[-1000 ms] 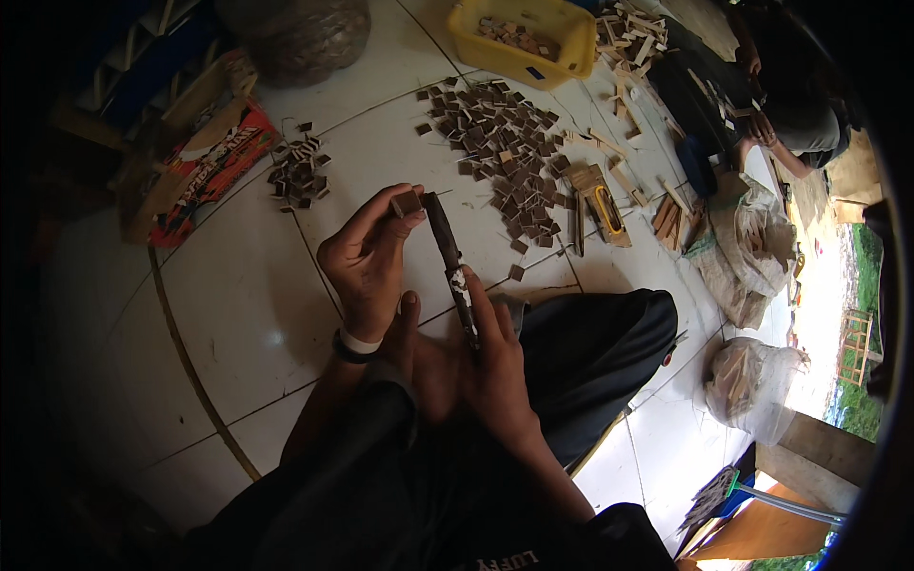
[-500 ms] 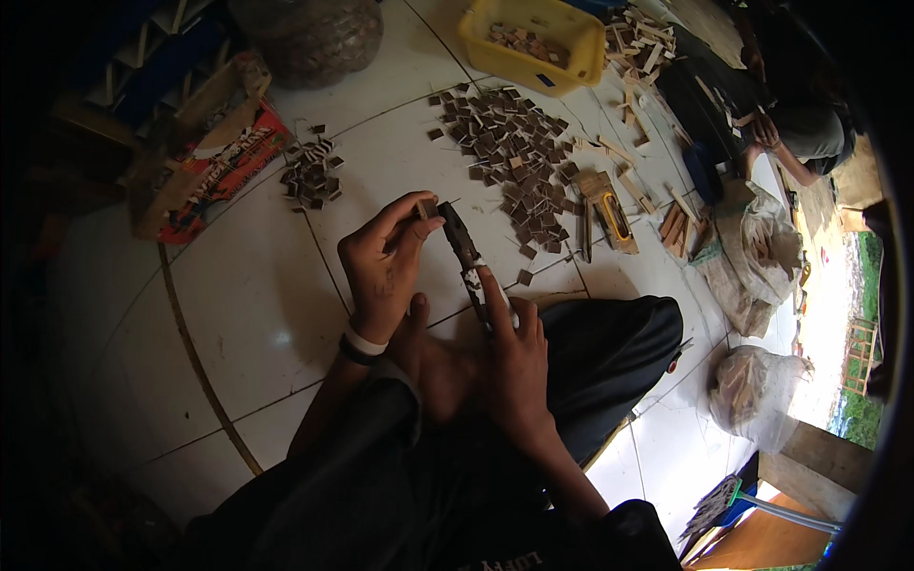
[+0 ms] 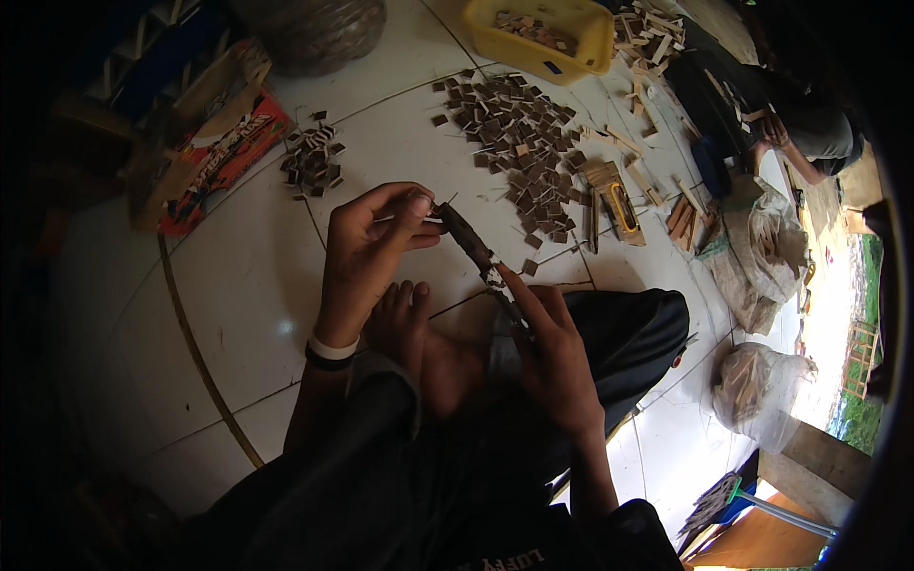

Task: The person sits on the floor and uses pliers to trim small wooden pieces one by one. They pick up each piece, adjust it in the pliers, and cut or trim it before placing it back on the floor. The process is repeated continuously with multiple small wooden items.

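Seated on the floor (image 3: 238, 285), the left hand (image 3: 367, 252) pinches a small chip against the knife (image 3: 476, 257) tip, right hand (image 3: 552, 357) closed round its handle, trimming; next needs a steady, short cut.

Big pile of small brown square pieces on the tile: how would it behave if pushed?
The pile of brown squares would likely scatter, not move as one: pieces lie loose, overlapping. Each looks thin, flat, probably light; unlikely to roll. The glossy tile floor may let them slide easily.
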`<control>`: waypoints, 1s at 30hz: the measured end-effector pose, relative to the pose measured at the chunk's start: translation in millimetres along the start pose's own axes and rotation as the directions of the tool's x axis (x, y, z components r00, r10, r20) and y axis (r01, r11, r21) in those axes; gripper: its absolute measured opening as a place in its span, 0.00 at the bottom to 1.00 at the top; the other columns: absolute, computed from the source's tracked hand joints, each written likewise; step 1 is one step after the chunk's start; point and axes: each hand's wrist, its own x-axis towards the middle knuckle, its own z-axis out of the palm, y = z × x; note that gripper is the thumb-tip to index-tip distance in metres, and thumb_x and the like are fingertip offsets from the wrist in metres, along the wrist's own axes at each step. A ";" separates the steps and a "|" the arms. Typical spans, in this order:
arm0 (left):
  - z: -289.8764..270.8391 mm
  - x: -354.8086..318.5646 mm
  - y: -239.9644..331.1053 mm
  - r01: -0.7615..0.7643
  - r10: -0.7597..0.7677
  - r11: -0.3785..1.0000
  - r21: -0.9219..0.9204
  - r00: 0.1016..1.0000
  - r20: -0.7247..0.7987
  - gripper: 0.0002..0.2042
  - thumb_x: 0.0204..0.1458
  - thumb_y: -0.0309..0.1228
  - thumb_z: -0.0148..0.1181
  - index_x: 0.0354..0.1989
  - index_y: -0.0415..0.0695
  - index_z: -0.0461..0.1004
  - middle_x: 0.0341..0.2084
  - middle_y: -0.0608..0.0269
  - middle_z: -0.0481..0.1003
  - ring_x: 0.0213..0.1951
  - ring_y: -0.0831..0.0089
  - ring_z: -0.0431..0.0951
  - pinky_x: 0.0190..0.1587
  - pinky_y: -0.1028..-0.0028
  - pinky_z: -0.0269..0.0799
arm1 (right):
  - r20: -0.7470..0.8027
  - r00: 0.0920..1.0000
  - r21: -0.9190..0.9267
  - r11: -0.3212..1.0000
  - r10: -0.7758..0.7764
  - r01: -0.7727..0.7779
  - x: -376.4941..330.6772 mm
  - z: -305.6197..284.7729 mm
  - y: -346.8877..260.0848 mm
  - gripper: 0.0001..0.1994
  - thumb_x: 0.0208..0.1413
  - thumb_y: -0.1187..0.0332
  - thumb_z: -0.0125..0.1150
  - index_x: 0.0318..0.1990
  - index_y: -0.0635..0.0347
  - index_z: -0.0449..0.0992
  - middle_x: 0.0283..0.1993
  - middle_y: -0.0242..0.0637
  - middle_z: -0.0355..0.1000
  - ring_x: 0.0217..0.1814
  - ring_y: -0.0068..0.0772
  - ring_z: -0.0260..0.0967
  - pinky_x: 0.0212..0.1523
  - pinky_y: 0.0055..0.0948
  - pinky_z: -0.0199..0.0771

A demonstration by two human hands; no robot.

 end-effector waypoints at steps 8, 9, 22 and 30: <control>-10.7 -4.4 14.4 0.066 -0.069 0.997 0.041 0.994 0.089 0.16 0.67 0.36 0.64 0.47 0.30 0.79 0.38 0.55 0.83 0.41 0.69 0.87 0.48 0.69 0.85 | 0.000 0.993 0.195 0.974 -0.117 0.115 -6.5 -1.2 9.4 0.40 0.53 0.86 0.58 0.76 0.48 0.65 0.57 0.52 0.70 0.55 0.60 0.74 0.55 0.47 0.76; -12.0 -4.5 15.9 0.071 -0.075 0.997 0.043 0.992 0.102 0.16 0.67 0.36 0.64 0.47 0.30 0.79 0.38 0.55 0.84 0.41 0.69 0.87 0.48 0.69 0.85 | 0.006 0.992 0.200 0.972 -0.126 0.122 -7.1 -2.5 9.9 0.39 0.54 0.86 0.58 0.76 0.49 0.65 0.57 0.52 0.70 0.55 0.60 0.75 0.55 0.47 0.76; -24.1 -10.5 29.1 0.025 -0.039 0.994 0.106 0.990 0.137 0.16 0.67 0.36 0.65 0.47 0.31 0.79 0.37 0.55 0.84 0.42 0.68 0.87 0.49 0.70 0.84 | 0.046 0.990 0.243 0.963 -0.131 0.116 -10.7 -6.7 4.6 0.38 0.57 0.88 0.55 0.76 0.51 0.64 0.62 0.53 0.69 0.59 0.61 0.73 0.59 0.45 0.74; -27.5 -11.4 34.1 0.056 -0.070 0.995 0.087 0.984 0.163 0.14 0.66 0.33 0.66 0.48 0.31 0.80 0.36 0.54 0.85 0.41 0.71 0.87 0.48 0.71 0.84 | 0.066 0.984 0.274 0.951 -0.165 0.141 -11.5 -7.8 0.0 0.36 0.59 0.87 0.56 0.76 0.55 0.62 0.66 0.54 0.67 0.66 0.61 0.70 0.64 0.43 0.72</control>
